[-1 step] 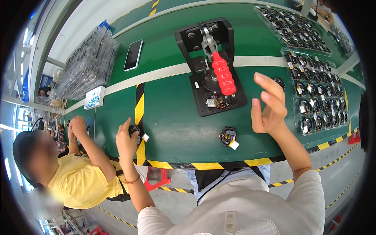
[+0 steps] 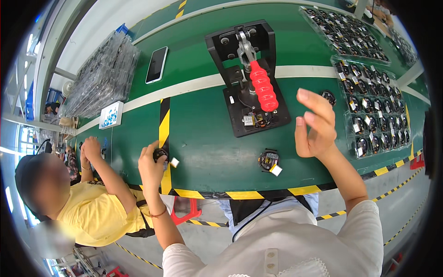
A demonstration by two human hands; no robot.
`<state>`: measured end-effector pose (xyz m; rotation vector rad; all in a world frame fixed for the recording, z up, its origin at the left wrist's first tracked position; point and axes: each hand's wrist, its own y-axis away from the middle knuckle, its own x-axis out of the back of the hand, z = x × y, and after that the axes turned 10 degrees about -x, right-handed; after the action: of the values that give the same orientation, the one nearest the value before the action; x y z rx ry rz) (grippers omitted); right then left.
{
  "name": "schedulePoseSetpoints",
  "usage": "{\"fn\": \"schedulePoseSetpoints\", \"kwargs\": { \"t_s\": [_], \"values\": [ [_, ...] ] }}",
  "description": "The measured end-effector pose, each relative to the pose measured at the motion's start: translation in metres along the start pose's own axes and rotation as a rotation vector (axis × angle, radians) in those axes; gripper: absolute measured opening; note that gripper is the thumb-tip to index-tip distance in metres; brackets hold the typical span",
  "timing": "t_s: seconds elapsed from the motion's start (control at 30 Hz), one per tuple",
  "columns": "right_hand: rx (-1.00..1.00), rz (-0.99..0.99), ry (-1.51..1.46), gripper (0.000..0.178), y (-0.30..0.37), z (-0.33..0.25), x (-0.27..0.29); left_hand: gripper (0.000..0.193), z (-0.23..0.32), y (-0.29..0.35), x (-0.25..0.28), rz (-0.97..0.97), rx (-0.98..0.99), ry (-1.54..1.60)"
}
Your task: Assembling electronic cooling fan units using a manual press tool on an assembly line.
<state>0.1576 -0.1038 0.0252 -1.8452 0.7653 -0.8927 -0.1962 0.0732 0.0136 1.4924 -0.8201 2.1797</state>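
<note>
My left hand (image 2: 151, 167) is shut on a small round black part (image 2: 161, 154) with a white tag, at the near edge of the green table (image 2: 207, 138), over a yellow-and-black stripe. My right hand (image 2: 315, 125) is raised above the table, empty, with its fingers apart. It hovers just right of a black press jig (image 2: 240, 51) with a red handle (image 2: 261, 87). A second round black part (image 2: 269, 160) with a white tag lies on the table between my hands. Another small round part (image 2: 328, 96) lies behind my right hand.
Clear trays of several small black parts (image 2: 374, 108) fill the right side, with more trays (image 2: 346, 27) at the back. A phone (image 2: 157, 64), a stack of clear trays (image 2: 106, 74) and a small card (image 2: 111, 115) sit at the left. A person in a yellow shirt (image 2: 92, 210) works beside me on the left.
</note>
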Motion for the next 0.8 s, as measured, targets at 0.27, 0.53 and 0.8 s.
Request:
{"fn": "schedulePoseSetpoints", "kwargs": {
  "t_s": [0.27, 0.53, 0.8],
  "values": [
    [-0.163, -0.396, -0.162, 0.032, 0.003, -0.017, -0.010, 0.030, 0.111, -0.039, -0.005, -0.148, 0.015, 1.143],
    [-0.072, -0.460, -0.055, 0.033, 0.006, -0.014, -0.011, 0.024, 0.174, -0.075, -0.048, -0.169, -0.332, 1.370],
    [-0.381, -0.252, -0.208, 0.031, 0.015, -0.010, -0.013, 0.011, 0.174, -0.069, -0.067, -0.166, -0.516, 1.170]
  ]
}}
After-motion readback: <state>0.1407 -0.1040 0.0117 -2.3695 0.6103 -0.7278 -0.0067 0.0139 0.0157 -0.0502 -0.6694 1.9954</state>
